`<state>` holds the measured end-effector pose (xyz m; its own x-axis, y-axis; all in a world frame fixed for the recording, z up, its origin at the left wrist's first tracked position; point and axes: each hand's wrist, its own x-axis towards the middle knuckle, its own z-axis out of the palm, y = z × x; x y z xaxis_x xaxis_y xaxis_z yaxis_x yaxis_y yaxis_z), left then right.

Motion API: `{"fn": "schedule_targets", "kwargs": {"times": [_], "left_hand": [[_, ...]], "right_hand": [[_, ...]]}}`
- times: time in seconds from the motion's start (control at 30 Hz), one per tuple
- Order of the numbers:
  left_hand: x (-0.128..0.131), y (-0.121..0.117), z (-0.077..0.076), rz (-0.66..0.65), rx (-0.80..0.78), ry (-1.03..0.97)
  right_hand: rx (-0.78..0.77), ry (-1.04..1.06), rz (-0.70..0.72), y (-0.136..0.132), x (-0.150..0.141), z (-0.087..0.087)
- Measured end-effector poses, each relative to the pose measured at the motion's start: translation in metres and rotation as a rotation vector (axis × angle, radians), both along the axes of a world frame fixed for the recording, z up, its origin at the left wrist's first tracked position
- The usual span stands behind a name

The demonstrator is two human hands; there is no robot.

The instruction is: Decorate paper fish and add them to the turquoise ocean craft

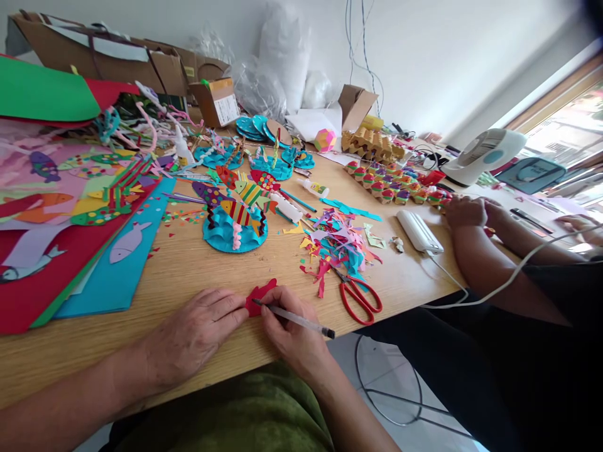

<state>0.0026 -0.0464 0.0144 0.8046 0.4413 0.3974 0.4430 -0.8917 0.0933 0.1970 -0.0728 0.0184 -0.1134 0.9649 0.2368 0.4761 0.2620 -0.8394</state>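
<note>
A red paper cutout [260, 297], fish-like in outline, lies flat on the wooden table [188, 270] near its front edge. My left hand [200, 333] rests flat with fingers stretched out, their tips touching the cutout's left side. In my right hand [294, 326] is a clear pen [301, 324] with a black end, its tip on the red paper. Red-handled scissors [358, 300] lie to the right, blades partly under a heap of coloured paper scraps [339, 242]. Beyond my hands stands a blue round base [235, 242] carrying several decorated paper fish [240, 201].
Coloured paper sheets [113, 263] and paper fish spread over the left side. A white power bank [419, 231] with a cable lies at right, before a co-worker's hands [466, 212]. Glue bottles [182, 148], painted egg cartons [400, 185] and cardboard boxes [214, 103] stand farther back.
</note>
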Motion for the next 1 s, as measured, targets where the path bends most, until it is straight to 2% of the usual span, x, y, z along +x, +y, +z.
{"fn": "schedule_targets", "kwargs": {"times": [0.37, 1.0], "left_hand": [[0.0009, 0.0008, 0.0026, -0.018, 0.014, -0.012], [-0.0003, 0.0002, -0.0014, -0.007, -0.017, -0.009]], "right_hand": [[0.027, -0.019, 0.016, 0.0004, -0.0013, -0.0008], [0.043, -0.046, 0.022, -0.0011, 0.0009, 0.0002]]}}
